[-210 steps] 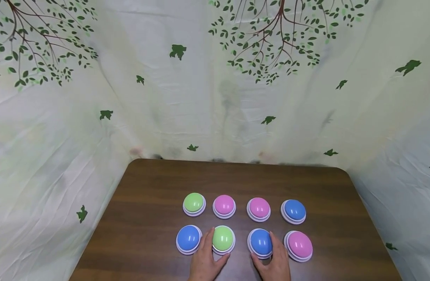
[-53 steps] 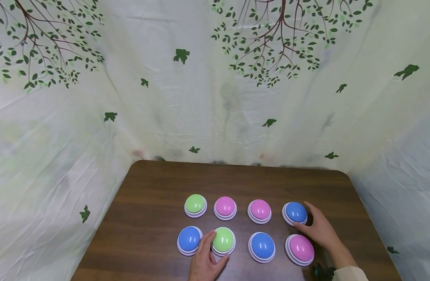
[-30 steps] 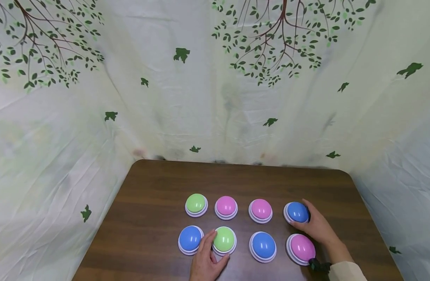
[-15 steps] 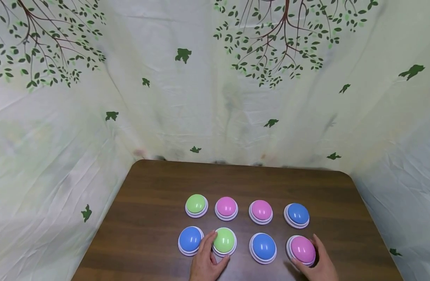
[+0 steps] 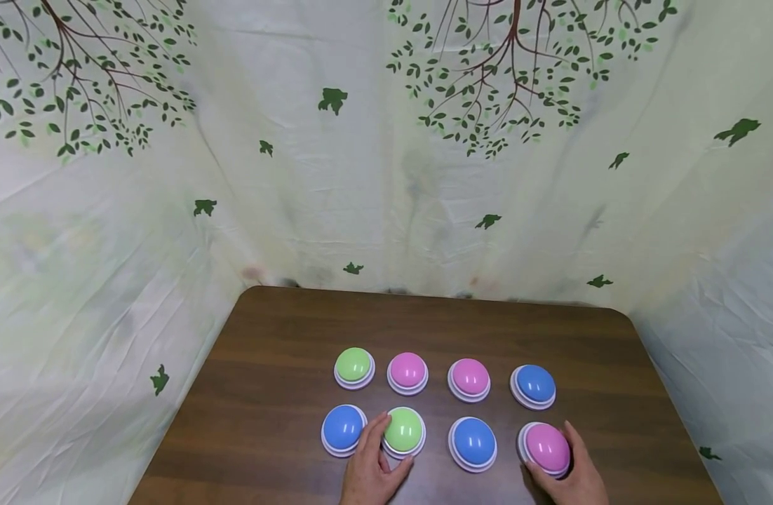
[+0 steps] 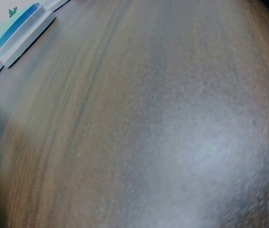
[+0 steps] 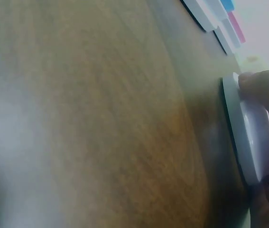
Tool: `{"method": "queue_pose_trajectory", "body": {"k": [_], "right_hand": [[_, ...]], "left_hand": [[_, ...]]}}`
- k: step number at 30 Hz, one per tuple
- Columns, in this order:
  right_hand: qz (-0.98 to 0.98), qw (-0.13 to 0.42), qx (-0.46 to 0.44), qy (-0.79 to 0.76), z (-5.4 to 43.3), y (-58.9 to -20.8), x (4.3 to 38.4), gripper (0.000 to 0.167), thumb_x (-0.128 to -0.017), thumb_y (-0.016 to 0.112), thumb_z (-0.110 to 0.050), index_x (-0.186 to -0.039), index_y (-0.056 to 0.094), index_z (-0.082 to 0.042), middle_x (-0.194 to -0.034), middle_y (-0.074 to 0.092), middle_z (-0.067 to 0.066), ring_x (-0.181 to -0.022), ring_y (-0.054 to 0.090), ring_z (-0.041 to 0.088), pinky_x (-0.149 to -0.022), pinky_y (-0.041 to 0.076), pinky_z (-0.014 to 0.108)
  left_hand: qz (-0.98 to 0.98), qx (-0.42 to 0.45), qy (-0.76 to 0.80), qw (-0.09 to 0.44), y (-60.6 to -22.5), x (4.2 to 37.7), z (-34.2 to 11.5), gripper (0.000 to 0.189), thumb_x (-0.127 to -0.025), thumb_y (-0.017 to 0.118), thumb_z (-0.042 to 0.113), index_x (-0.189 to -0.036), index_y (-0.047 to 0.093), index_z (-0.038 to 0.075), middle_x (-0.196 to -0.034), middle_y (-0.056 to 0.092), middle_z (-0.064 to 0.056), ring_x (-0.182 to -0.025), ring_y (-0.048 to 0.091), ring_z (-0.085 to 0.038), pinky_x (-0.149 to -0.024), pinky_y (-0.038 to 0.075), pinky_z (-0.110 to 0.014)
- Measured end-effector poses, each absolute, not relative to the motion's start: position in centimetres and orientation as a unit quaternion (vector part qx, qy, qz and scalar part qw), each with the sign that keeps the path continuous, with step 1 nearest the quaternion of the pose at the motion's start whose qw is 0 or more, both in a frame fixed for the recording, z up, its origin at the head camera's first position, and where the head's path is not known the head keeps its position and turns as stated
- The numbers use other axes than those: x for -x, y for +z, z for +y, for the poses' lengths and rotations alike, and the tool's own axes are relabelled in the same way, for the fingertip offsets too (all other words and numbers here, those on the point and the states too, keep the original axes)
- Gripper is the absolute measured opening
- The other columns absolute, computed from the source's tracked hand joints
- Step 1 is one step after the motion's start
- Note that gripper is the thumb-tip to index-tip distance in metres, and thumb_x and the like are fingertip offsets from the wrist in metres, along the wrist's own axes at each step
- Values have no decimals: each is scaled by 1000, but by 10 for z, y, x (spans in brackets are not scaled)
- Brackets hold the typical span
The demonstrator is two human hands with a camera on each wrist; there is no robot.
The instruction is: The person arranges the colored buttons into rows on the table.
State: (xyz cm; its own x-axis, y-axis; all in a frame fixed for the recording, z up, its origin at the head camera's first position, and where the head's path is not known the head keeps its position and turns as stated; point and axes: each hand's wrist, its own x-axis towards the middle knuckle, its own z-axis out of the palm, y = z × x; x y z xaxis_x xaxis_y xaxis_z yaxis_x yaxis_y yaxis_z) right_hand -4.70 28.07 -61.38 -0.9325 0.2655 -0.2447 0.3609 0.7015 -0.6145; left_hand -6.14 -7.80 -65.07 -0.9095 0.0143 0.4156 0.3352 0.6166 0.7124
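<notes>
In the head view, my left hand holds the near-row green push button by its white base, index finger at its left side and thumb at its front. My right hand grips the near-row pink push button, fingers along its right side and thumb at its front edge. The right wrist view shows fingertips on that button's white base. Between the two hands sits a blue push button. Another blue push button lies just left of my left hand.
Behind them runs a far row: a green button, two pink ones, the left and the right, and a blue button. All stand on a brown wooden table. A leaf-patterned cloth hangs behind.
My right hand was at the near blue button, later at the far-right blue one, then came down toward me to the near pink button. My left hand has stayed at the green button.
</notes>
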Motion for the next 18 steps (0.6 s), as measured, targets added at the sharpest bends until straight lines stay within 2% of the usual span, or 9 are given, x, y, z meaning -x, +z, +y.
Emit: {"method": "queue_pose_trajectory", "body": {"k": [18], "right_hand": [[916, 18, -192, -351, 276, -617, 44, 116, -73, 88, -53, -157, 26, -2, -152, 43, 31, -130, 51, 54, -105, 43, 66]], "left_hand": [[-881, 92, -427, 181, -651, 61, -77, 80, -67, 95, 26, -137, 60, 9, -138, 61, -11, -57, 43, 14, -54, 37, -2]]}}
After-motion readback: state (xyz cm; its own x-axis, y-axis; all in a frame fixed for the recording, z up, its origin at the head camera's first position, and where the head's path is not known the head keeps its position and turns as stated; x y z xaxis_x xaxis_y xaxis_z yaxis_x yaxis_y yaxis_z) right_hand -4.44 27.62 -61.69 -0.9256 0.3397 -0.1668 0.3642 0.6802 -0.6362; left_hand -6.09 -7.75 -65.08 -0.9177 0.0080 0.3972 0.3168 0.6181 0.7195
